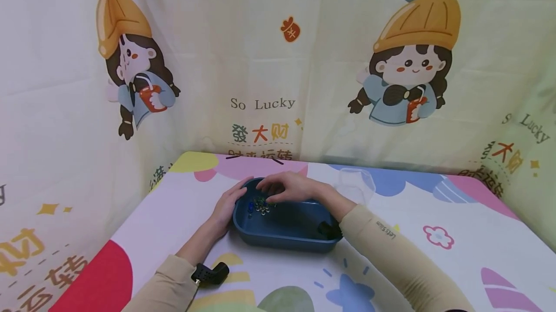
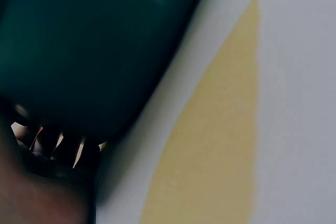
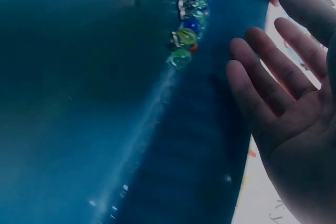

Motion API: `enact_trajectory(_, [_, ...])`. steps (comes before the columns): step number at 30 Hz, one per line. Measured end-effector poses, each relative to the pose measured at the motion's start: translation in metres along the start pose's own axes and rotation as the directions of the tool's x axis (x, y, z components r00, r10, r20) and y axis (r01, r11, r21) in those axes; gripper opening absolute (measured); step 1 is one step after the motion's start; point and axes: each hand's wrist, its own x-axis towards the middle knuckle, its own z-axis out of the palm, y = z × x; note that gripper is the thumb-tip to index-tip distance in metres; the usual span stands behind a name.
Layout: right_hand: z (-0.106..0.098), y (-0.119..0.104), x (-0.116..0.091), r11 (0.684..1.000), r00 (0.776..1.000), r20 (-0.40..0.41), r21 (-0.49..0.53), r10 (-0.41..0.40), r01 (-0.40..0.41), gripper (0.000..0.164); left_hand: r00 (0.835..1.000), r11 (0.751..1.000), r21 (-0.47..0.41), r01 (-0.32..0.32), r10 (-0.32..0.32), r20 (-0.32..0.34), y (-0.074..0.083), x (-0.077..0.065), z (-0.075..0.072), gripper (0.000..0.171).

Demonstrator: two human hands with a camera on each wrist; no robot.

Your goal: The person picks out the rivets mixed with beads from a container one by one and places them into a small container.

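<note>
While the left hand (image 1: 225,208) rests against the left end of a blue tray (image 1: 284,243), the right hand (image 1: 293,186) hangs over it.
The left fingers lie fairly straight along the outer wall; the right ones are loosely spread, holding nothing, near small glass marbles (image 1: 261,205) gathered toward the tray's left end. Behind its right side, a clear container (image 1: 358,183) sits on the patterned tabletop (image 1: 404,215), before a cartoon-printed curtain (image 1: 334,71).

dim, blurry left wrist view
</note>
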Motion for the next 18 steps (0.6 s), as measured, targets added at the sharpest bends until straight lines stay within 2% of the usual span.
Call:
enact_trajectory(9, [-0.002, 0.006, 0.002, 1.0, 1.0, 0.002, 0.016, 0.004, -0.004, 0.041, 1.0, 1.0, 0.004, -0.017, 0.017, 0.016, 0.003, 0.001, -0.001, 0.049])
enact_trajectory(18, [0.001, 0.017, 0.001, 1.0, 1.0, -0.022, 0.016, 0.014, -0.014, 0.032, 1.0, 1.0, 0.011, -0.004, 0.004, 0.017, 0.002, 0.0, 0.0, 0.049])
